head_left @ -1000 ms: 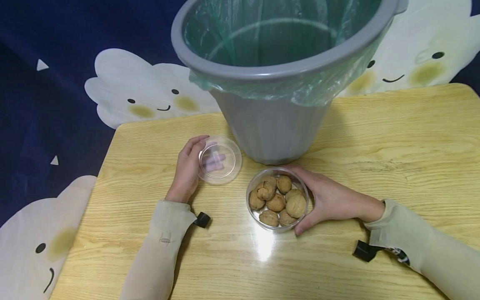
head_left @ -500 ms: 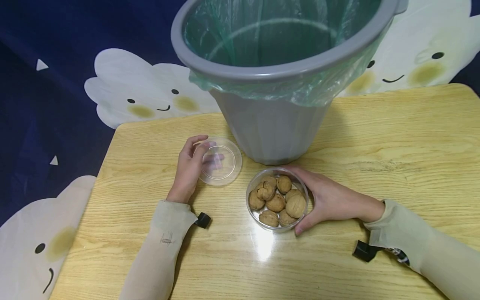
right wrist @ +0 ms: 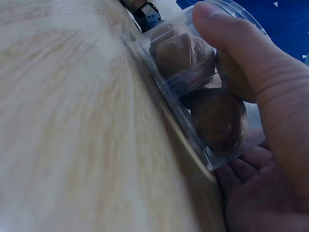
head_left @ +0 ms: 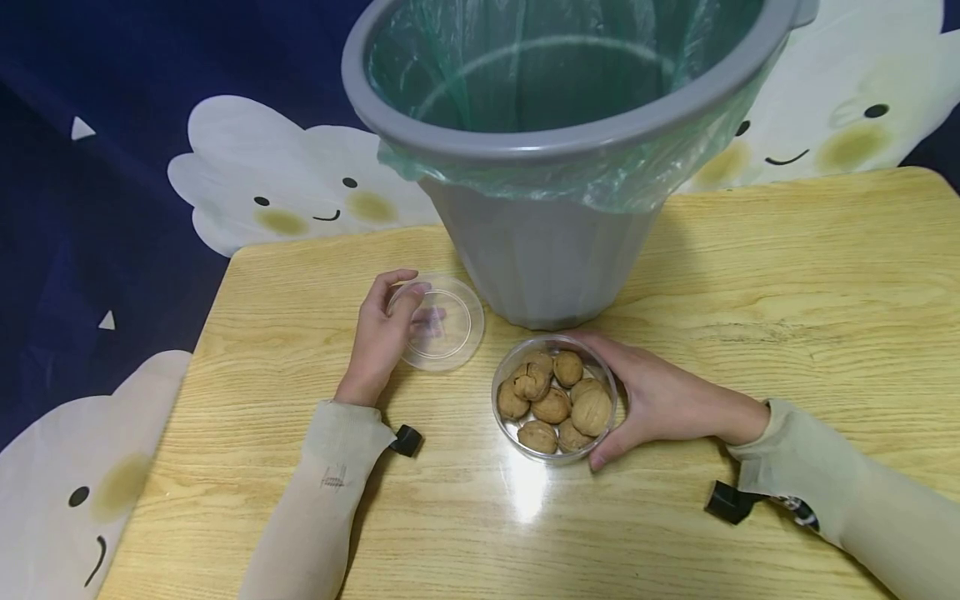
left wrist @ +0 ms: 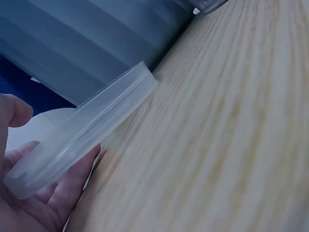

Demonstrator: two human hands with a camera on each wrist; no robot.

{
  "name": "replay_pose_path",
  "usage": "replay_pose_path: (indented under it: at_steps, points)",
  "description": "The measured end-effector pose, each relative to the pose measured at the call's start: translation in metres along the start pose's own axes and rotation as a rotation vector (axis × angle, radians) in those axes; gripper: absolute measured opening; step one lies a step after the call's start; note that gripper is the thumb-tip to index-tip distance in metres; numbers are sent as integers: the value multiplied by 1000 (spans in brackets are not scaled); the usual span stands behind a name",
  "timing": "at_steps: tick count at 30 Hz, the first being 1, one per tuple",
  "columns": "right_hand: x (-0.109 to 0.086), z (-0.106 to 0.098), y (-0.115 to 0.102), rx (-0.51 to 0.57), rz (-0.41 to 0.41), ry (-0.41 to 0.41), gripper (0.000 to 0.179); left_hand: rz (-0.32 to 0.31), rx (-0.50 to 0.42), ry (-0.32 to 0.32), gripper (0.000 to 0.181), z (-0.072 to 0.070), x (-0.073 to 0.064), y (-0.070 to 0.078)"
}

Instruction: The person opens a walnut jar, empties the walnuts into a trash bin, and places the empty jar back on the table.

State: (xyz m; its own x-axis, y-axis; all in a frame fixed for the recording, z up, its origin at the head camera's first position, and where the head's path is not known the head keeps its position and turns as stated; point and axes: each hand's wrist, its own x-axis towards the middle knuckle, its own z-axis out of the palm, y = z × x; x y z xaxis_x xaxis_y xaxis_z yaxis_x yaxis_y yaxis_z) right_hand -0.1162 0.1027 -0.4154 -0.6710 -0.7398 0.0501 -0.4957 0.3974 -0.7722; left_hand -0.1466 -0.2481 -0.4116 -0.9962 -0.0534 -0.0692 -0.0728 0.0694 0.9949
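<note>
My right hand (head_left: 656, 396) grips a round clear plastic container (head_left: 558, 457) holding several walnuts (head_left: 552, 406). Thumb and fingers lie around its right side, and it stands on the table; the right wrist view shows the thumb (right wrist: 241, 41) along the wall. The left hand (head_left: 378, 333) is at a round clear plastic lid (head_left: 457, 346). In the left wrist view the lid (left wrist: 87, 130) tilts, its near edge on the fingers (left wrist: 72, 188) and its far edge at the table. The thumb (left wrist: 17, 111) is raised above it, a gap between them.
A large grey bin (head_left: 547, 258), lined with a green plastic bag (head_left: 637, 187), stands behind the container and lid on the wooden table (head_left: 795, 333). A dark blue cloth (head_left: 97, 208) with white clouds hangs behind the table.
The left thumb has shifted right and now overlaps the lid in the head view, while the lid has moved slightly toward me. The right hand and container have stayed put.
</note>
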Motion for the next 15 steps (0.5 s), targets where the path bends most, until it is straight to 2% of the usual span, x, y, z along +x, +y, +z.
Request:
replay_pose_path:
  at_steps: [15]
  points:
    - [0, 0, 0, 7, -4, -1, 133, 20, 201, 56, 38, 0, 2, 1]
